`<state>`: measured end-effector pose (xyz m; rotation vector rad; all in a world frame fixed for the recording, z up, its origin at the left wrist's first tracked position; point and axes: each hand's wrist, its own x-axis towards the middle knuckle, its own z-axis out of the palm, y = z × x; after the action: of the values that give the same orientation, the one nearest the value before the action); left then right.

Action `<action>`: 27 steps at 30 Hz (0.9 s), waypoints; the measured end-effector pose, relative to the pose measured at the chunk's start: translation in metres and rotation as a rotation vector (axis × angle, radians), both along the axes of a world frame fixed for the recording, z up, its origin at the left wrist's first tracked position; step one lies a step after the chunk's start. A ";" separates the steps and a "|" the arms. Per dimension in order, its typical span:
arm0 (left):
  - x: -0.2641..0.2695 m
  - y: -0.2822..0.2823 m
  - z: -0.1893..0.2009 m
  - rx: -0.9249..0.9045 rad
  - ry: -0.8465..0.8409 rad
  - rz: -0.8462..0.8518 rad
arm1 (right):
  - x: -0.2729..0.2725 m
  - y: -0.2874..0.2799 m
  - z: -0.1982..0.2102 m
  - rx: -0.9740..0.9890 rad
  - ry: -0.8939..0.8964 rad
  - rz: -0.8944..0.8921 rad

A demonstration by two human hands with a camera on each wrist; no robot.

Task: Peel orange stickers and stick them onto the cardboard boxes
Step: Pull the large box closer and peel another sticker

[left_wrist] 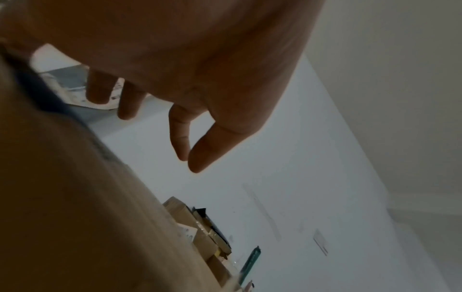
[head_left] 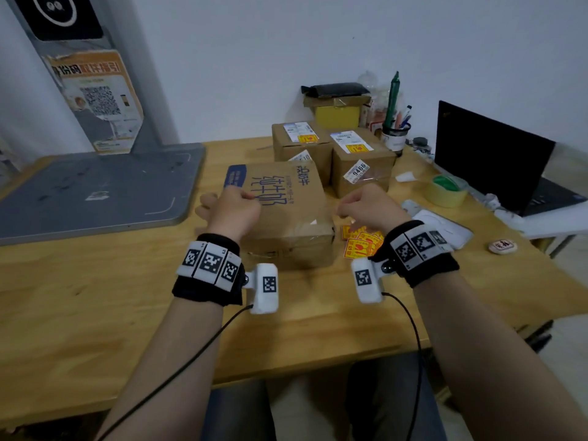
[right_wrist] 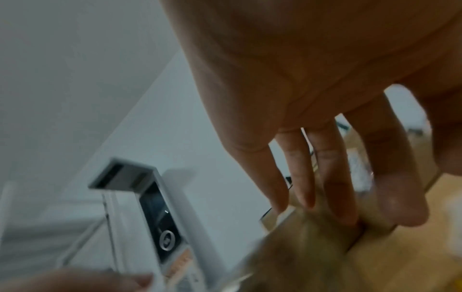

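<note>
My wooden surface carries the big printed cardboard box in front of me, two smaller boxes behind it, loose orange stickers just right of it, a tape roll, a laptop and a grey stand base.

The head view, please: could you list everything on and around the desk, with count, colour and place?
Large cardboard box: one, brown with blue print, desk centre, no orange sticker visible.
Smaller cardboard boxes: two, brown, behind it, each with an orange sticker on top.
Orange stickers: loose pile, desk right of the large box.
Tape roll: one, yellowish, right.
Laptop: one, black, far right.
Pen cup: one, at the back.
Yellow box: one, at the back.
Grey stand base: one, left.
Left hand: loosely curled over the large box, holds nothing.
Right hand: relaxed, above the stickers, holds nothing.
</note>
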<state>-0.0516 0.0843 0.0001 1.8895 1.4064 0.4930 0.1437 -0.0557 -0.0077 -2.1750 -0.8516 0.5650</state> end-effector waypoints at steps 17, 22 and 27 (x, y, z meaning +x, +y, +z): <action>0.066 -0.039 0.005 0.022 -0.184 -0.281 | 0.038 -0.016 -0.047 -0.523 -0.270 0.124; 0.068 -0.038 0.012 0.027 -0.253 -0.291 | 0.040 -0.016 -0.035 -0.392 -0.163 0.057; 0.070 -0.024 0.028 0.051 -0.379 -0.350 | 0.038 -0.015 0.009 -0.005 0.018 0.007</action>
<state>0.0184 0.0602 0.0285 1.9062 0.8069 0.6728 0.1818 -0.0710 0.0011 -2.1688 -0.8498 0.5901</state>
